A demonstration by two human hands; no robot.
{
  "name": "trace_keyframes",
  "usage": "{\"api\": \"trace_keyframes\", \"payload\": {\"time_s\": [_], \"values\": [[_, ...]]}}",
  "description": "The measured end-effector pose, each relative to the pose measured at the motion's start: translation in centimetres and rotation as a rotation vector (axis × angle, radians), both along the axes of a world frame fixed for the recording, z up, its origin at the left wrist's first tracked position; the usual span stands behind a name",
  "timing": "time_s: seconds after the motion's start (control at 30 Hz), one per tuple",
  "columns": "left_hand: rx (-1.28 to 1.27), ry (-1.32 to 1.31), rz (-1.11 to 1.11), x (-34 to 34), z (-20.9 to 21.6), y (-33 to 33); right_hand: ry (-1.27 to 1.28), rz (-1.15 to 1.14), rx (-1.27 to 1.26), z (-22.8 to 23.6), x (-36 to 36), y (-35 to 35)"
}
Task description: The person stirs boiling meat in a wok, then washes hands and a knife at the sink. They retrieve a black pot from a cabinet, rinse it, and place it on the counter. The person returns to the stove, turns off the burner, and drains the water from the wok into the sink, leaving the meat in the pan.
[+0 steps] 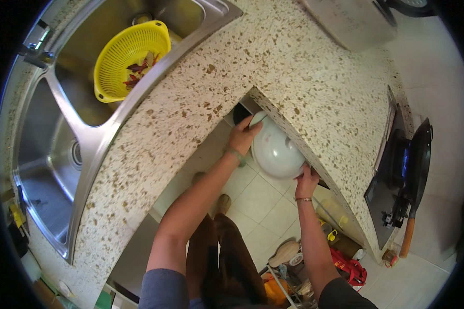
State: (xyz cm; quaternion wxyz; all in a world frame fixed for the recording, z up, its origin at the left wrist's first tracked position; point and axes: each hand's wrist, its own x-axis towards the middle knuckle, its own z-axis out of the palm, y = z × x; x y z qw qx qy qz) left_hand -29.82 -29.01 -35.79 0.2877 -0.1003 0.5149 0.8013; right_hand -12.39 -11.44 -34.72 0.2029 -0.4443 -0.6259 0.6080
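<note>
A smooth white bowl is between my two hands, below the counter's inner corner. My left hand is closed on its far left edge, the thumb lying along the rim. On the near right edge my right hand grips it, with the fingertips partly hidden behind the bowl. The bowl's right side runs up against the speckled counter's edge, which overhangs part of it.
At left is a double steel sink; a yellow colander with dark red pieces sits in it. A wok stands on the stove at right. An open rack with jars and a red bag lies near my right forearm.
</note>
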Motion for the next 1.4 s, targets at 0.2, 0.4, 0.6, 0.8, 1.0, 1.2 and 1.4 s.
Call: {"api": "trace_keyframes", "payload": {"time_s": [0.2,0.4,0.6,0.8,1.0,1.2,1.4], "values": [[0.144,0.151,0.04,-6.4,-5.9,7.7,0.218,-0.342,-0.078,-9.3,-3.9,8.1],[0.216,0.11,0.074,-8.8,-8.9,9.5,0.196,-0.354,-0.052,-11.8,-5.5,11.2],[0.22,0.112,0.071,-10.7,-9.9,10.8,0.189,-0.346,-0.042,-13.2,-5.8,12.9],[0.147,0.109,0.103,-11.3,-9.6,10.3,0.141,-0.216,0.048,-11.8,-4.5,10.0],[0.019,-0.089,0.185,-1.9,-9.1,4.4,-0.135,0.224,-0.488,-12.9,0.0,-0.9],[-0.046,-0.496,0.007,2.6,-21.4,3.1,-0.083,-0.001,-0.691,-31.2,-4.0,5.2],[-0.01,-0.418,-0.121,0.6,-23.4,5.4,-0.029,0.161,-0.736,-40.5,-7.2,13.7]]}}
